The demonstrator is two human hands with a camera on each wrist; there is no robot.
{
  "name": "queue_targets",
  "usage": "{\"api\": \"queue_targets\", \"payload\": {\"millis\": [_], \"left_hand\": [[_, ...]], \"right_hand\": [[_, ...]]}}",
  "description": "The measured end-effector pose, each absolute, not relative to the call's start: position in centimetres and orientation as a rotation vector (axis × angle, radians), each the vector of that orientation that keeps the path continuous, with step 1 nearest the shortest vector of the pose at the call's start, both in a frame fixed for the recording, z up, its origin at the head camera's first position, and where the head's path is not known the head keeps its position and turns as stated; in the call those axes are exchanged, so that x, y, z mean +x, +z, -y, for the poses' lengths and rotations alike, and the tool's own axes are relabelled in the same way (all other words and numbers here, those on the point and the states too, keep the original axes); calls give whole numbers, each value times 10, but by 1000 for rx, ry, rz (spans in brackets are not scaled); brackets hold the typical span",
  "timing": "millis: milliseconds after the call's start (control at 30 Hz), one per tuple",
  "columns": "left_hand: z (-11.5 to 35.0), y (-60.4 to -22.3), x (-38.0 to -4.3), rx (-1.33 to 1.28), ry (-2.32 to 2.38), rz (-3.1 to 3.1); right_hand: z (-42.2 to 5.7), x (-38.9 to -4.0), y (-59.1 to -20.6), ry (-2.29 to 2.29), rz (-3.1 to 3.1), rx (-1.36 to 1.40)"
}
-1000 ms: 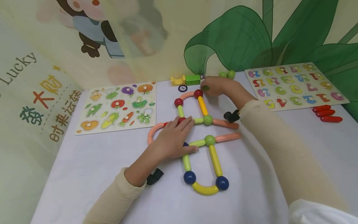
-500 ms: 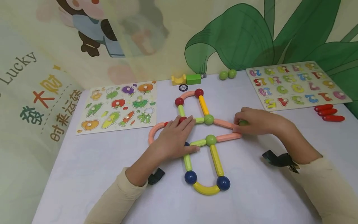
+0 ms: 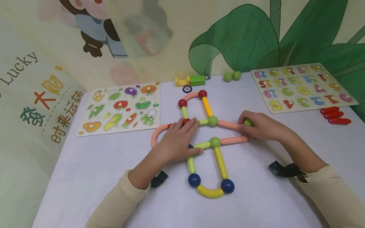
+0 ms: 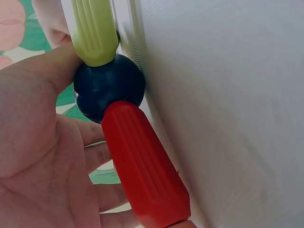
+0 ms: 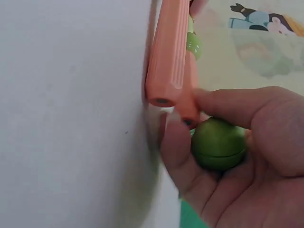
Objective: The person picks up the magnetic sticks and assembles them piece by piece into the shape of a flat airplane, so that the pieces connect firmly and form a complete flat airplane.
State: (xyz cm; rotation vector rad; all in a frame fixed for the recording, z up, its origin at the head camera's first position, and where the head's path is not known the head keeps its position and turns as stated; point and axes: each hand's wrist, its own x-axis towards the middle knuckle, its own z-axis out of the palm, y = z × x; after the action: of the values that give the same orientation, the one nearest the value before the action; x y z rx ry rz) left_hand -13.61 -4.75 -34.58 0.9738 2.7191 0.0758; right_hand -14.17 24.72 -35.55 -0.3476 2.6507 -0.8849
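A flat figure of magnetic sticks and balls lies on the white table. My left hand (image 3: 174, 143) rests over its middle, fingers extended and thumb apart. Beside that palm are a dark blue ball (image 4: 108, 88), a red stick (image 4: 145, 164) and a light green stick (image 4: 95, 31). My right hand (image 3: 263, 125) holds a green ball (image 5: 218, 144) within its curled fingers. Its fingertips touch the free end of the upper salmon stick (image 3: 227, 124). The lower salmon stick (image 3: 233, 140) ends just below that hand. Part of the figure's centre is hidden under my left hand.
A vegetable puzzle board (image 3: 119, 109) lies at left, a number puzzle board (image 3: 303, 88) at back right. Red sticks (image 3: 336, 115) lie beside the latter. Two green balls (image 3: 232, 76), a green block (image 3: 197, 80) and a yellow arched block (image 3: 182, 81) sit by the wall.
My right hand has come from the back of the table, near the green block, to the salmon stick ends, carrying the green ball. My left hand stays put.
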Motion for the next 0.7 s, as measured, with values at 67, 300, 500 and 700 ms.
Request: {"api": "queue_targets", "payload": {"millis": [67, 300, 500, 700], "left_hand": [[47, -345, -137, 964, 78, -2712], [47, -345, -137, 961, 55, -2724], [46, -346, -136, 953, 35, -2735], [45, -346, -136, 952, 41, -2732]], "right_hand": [[-251, -141, -357, -1086, -2581, -258], [-253, -140, -361, -1505, -2396, -68], [-256, -137, -356, -1057, -2698, -431], [-254, -126, -351, -760, -2726, -682]]}}
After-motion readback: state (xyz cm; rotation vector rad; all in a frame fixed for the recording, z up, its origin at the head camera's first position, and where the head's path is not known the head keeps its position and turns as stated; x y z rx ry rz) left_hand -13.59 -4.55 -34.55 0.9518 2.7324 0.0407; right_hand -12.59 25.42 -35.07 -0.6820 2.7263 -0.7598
